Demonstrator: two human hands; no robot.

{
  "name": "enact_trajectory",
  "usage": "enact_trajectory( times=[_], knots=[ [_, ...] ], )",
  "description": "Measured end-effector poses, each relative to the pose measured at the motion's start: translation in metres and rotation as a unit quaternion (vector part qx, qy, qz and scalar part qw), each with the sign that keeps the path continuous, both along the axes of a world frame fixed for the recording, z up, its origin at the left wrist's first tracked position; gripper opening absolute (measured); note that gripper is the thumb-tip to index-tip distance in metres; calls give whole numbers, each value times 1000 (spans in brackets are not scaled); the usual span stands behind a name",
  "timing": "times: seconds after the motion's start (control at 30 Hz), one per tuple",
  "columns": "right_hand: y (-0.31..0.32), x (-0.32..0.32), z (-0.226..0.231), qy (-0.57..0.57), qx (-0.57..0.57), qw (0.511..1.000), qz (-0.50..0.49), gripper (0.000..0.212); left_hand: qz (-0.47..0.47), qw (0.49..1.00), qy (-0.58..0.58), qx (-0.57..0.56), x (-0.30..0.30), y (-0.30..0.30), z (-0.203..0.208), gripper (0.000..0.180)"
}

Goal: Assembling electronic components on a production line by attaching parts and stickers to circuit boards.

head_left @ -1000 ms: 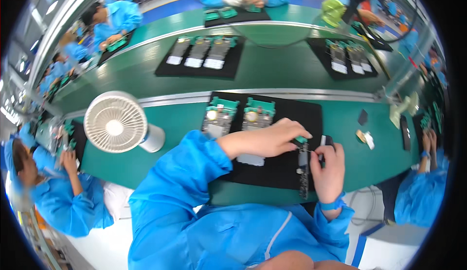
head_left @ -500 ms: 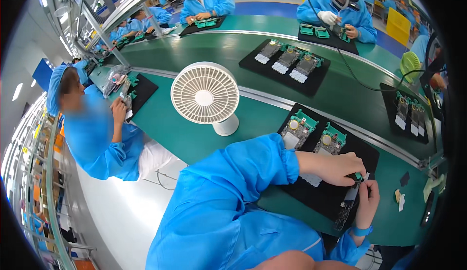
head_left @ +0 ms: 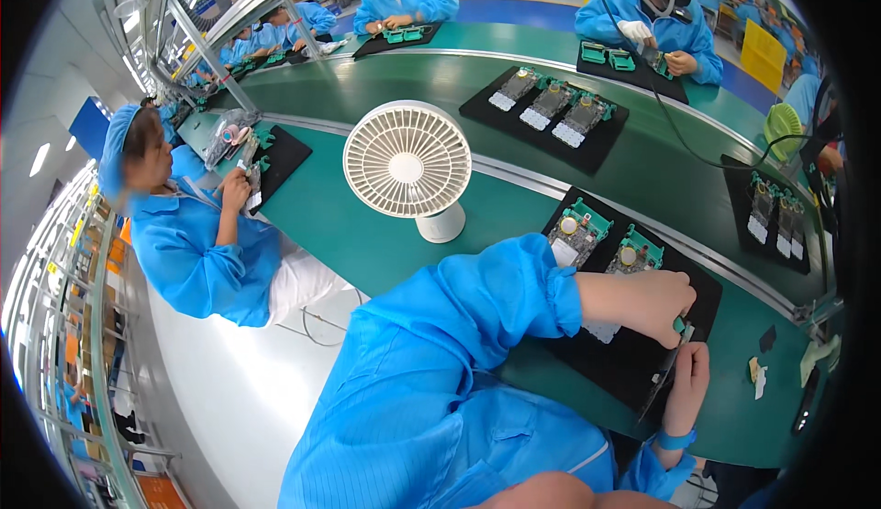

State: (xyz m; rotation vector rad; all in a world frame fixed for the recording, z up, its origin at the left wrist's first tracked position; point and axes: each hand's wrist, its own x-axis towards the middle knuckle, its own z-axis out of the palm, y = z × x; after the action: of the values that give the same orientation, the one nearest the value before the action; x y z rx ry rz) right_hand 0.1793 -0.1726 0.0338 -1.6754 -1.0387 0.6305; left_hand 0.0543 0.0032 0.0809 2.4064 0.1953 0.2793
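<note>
My left hand [head_left: 653, 304] reaches across a black mat [head_left: 633, 362] on the green bench and pinches a small green part [head_left: 680, 325] at its fingertips. My right hand [head_left: 686, 388] lies just below it, holding a long dark narrow board [head_left: 663, 373] against the mat. Two green-framed circuit assemblies [head_left: 602, 241] rest at the mat's far end, above my left wrist. Both arms wear blue sleeves.
A white desk fan [head_left: 410, 165] stands left of my mat. A person in blue [head_left: 188, 234] works at the seat to my left. More black mats with boards [head_left: 544, 105] ride the green belt behind. Small loose parts [head_left: 758, 371] lie to the right of my mat.
The view has swung left and turned, bringing the fan and the neighbouring person toward the centre. My hands stay together on the narrow board at the mat.
</note>
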Motion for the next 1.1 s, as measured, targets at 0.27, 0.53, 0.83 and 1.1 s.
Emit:
enact_trajectory(
  times=[0.27,0.53,0.83,1.1],
  knots=[
    [-10,12,51,-255,4,963,83,14,81,985,-144,-45,-24,-43,-32,35],
    [-40,-18,2,-240,-18,969,61,17,19,987,-110,114,-43,-43,-43,59],
    [-45,-21,8,-282,1,959,30,16,-120,976,-175,43,-19,-25,-45,73],
    [-23,-26,-9,-218,69,972,60,23,18,991,-125,39,-52,-42,-47,74]
  ],
)
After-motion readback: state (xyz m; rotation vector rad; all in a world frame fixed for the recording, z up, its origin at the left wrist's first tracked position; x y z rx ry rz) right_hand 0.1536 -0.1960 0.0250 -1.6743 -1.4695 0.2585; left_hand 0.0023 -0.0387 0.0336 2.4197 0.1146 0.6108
